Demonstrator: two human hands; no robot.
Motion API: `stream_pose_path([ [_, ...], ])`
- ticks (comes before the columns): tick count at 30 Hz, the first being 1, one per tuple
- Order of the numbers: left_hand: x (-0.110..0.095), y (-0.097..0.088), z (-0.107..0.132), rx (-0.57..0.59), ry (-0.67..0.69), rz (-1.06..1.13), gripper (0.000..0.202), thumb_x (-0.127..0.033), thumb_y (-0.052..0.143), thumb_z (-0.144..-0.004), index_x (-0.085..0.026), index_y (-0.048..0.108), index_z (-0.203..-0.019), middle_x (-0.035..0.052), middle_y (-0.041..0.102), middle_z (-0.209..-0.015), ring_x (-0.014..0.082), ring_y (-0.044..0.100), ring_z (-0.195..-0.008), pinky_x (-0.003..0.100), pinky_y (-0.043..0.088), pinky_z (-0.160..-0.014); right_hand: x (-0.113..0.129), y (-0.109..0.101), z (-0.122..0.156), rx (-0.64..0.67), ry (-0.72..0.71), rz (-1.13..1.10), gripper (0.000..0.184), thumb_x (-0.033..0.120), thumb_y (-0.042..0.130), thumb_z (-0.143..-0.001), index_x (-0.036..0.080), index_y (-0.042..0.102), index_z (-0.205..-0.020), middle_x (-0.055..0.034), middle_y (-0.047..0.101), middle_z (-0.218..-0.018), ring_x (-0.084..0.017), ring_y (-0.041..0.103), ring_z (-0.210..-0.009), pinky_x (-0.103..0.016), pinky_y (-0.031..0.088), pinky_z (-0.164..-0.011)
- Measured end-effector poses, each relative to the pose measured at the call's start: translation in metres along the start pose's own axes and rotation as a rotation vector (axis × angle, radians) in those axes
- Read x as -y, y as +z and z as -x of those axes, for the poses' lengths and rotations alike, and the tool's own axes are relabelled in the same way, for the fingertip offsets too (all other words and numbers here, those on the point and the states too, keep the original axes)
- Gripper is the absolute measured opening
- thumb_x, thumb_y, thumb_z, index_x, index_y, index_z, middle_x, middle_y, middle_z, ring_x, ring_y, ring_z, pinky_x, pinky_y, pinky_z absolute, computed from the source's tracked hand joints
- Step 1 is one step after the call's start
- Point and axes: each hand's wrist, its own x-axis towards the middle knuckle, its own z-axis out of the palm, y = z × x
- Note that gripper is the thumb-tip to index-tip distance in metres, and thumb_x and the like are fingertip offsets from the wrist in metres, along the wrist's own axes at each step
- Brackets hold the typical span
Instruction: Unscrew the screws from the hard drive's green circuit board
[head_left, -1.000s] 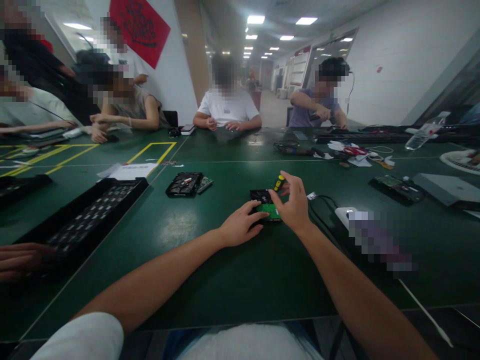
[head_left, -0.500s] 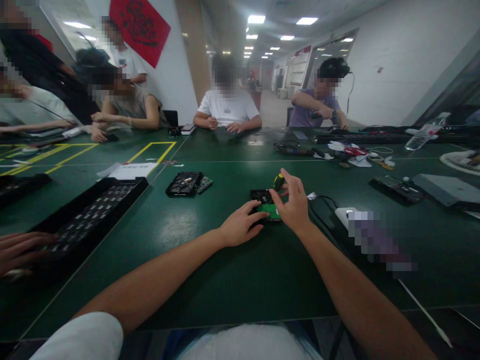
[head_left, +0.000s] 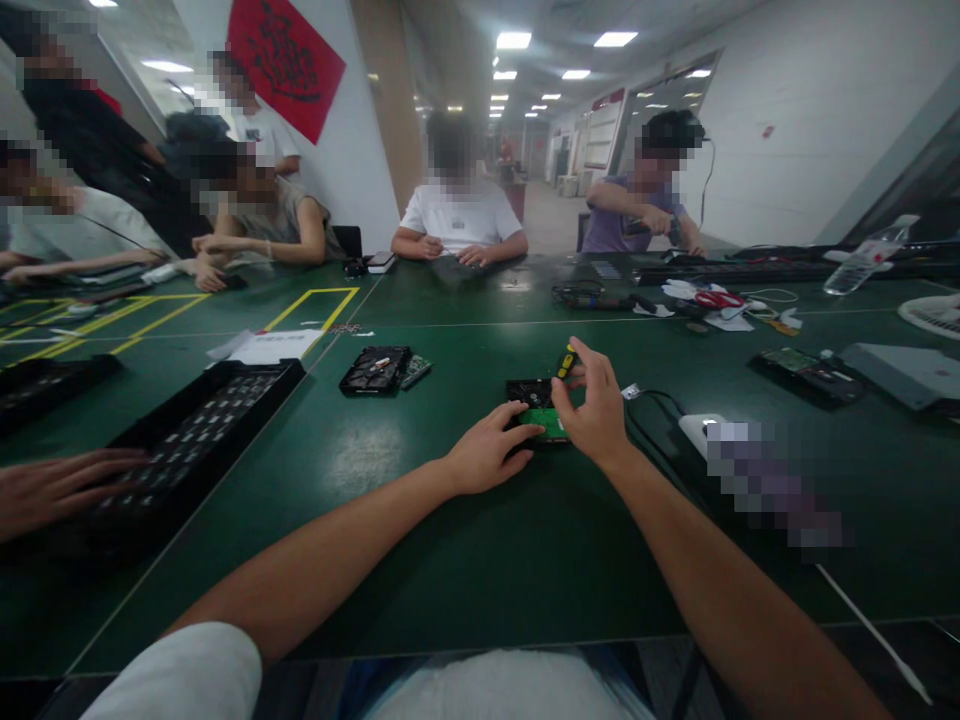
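A black hard drive (head_left: 531, 392) with a green circuit board (head_left: 546, 422) facing up lies on the green table (head_left: 465, 540) in front of me. My left hand (head_left: 486, 452) rests on the drive's near left corner, fingers curled against it. My right hand (head_left: 596, 408) is closed round a screwdriver (head_left: 566, 361) with a yellow and black handle, held upright over the board. The tip is hidden behind my fingers.
A second opened drive (head_left: 375, 369) lies to the left. A black tray (head_left: 191, 430) stands at the left, with another person's hand (head_left: 56, 485) on it. Black cables (head_left: 652, 425), a white device (head_left: 701, 428) and boards (head_left: 806, 370) lie to the right. Several people sit across the table.
My view has shifted slightly. My right hand has tilted a little with the screwdriver. The other person's hand at the left has slid further onto the tray.
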Motion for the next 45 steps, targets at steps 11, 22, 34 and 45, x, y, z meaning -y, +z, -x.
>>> stream_pose_path([
  [11,-0.0001,0.0003,-0.0001,-0.001,-0.002,0.008,0.045,-0.033,0.061,-0.1,-0.025,0.059,-0.145,0.0149,0.039,-0.159,0.0338,0.04,-0.15,0.053,0.043,-0.121,-0.0007,0.0024,0.0008,-0.016,0.014,0.003,0.061,0.029,0.062,-0.096,0.027,0.041,-0.153,-0.0132,0.058,-0.133,-0.024,0.067,-0.095,-0.045,0.066,-0.083],
  [22,0.0002,0.0012,-0.0002,-0.018,0.0,0.019,0.045,-0.031,0.063,-0.099,-0.026,0.06,-0.144,0.0147,0.042,-0.158,0.0344,0.042,-0.149,0.054,0.044,-0.12,-0.0014,0.0013,-0.0002,-0.003,0.014,0.001,0.064,0.027,0.06,-0.096,0.028,0.039,-0.156,-0.0133,0.057,-0.131,-0.024,0.066,-0.094,-0.046,0.066,-0.079],
  [34,0.0013,0.0013,-0.0002,-0.013,0.006,0.009,0.046,-0.032,0.062,-0.099,-0.026,0.059,-0.145,0.0145,0.041,-0.158,0.0335,0.041,-0.149,0.053,0.044,-0.12,-0.0014,0.0016,0.0003,-0.006,0.018,-0.01,0.065,0.022,0.059,-0.095,0.027,0.04,-0.156,-0.0131,0.055,-0.134,-0.023,0.066,-0.098,-0.045,0.066,-0.085],
  [45,0.0003,0.0011,-0.0004,-0.001,0.007,-0.001,0.045,-0.032,0.061,-0.1,-0.023,0.059,-0.144,0.0163,0.039,-0.158,0.0348,0.041,-0.148,0.053,0.044,-0.12,-0.0066,0.0009,-0.0006,-0.02,0.056,-0.028,0.062,0.027,0.063,-0.094,0.027,0.042,-0.152,-0.0139,0.058,-0.136,-0.023,0.068,-0.092,-0.045,0.066,-0.08],
])
